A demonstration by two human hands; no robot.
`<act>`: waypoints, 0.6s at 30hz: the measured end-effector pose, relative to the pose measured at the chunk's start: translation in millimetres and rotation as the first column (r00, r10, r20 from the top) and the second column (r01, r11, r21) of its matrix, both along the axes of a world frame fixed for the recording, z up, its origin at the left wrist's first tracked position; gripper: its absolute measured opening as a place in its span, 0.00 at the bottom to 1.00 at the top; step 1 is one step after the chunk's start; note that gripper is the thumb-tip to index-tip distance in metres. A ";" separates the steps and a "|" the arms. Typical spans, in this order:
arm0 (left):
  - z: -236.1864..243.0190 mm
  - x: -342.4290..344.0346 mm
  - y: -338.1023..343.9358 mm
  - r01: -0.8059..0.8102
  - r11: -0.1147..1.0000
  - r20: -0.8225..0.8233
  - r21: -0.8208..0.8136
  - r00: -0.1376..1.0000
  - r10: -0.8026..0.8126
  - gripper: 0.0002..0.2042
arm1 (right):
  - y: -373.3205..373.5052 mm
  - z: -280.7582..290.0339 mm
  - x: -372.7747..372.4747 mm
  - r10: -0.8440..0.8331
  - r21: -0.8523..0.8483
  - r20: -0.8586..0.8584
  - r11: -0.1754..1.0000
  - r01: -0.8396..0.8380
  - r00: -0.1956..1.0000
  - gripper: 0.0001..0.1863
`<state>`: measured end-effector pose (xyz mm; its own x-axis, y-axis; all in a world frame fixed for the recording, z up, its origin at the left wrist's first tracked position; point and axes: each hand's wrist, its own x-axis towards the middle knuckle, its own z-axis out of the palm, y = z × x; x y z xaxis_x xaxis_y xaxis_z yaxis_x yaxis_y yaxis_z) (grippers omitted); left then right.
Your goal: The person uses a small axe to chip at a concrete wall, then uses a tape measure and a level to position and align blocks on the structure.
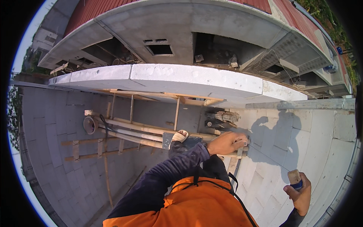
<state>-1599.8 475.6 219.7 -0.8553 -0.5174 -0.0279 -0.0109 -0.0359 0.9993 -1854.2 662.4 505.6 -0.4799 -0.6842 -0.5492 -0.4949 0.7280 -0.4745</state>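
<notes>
My left hand [226,143] reaches across in front of my body, its fingers closed in a pinch. A thin string [270,158] runs from it down to the right. At the string's other end, my right hand [301,195] grips a small wooden block [293,176] with a blue band around it, apparently string wound on. The string looks taut between the two hands. Behind my right hand is a wall of pale blocks [321,151], and my shadow falls across it. Whatever else my left fingertips may hold is too small to make out.
My sandalled foot [179,136] rests on a scaffold of bamboo poles [140,130], with a deep drop below. A bucket [90,125] hangs at the poles' left end. Ahead runs the top of a white block wall [196,77]; beyond stands a grey building with a red roof [98,13].
</notes>
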 end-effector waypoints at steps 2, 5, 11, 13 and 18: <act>-5.8 -1.1 7.8 -0.028 1.000 -0.022 -0.010 0.999 0.028 0.12 | -6.6 15.4 12.8 -0.168 -0.068 0.156 0.981 0.181 0.973 0.24; -6.7 -5.9 7.1 -0.072 0.997 0.053 0.032 0.996 0.070 0.12 | -16.1 24.6 17.6 -0.102 0.077 0.131 0.993 0.092 0.986 0.27; -8.9 -7.7 -4.3 -0.106 0.994 0.068 -0.011 0.992 0.107 0.13 | 18.0 13.2 -28.8 0.284 0.239 -0.528 0.954 -0.181 0.800 0.27; -11.1 -12.2 1.4 -0.105 0.994 0.050 -0.002 0.993 0.105 0.13 | 19.4 26.5 -29.3 0.072 0.110 -0.578 0.994 -0.011 0.813 0.25; -32.1 -11.3 7.1 -0.070 0.996 0.103 0.047 0.993 0.065 0.14 | -3.7 76.1 -2.9 -0.145 -0.205 -0.024 0.969 0.137 0.989 0.30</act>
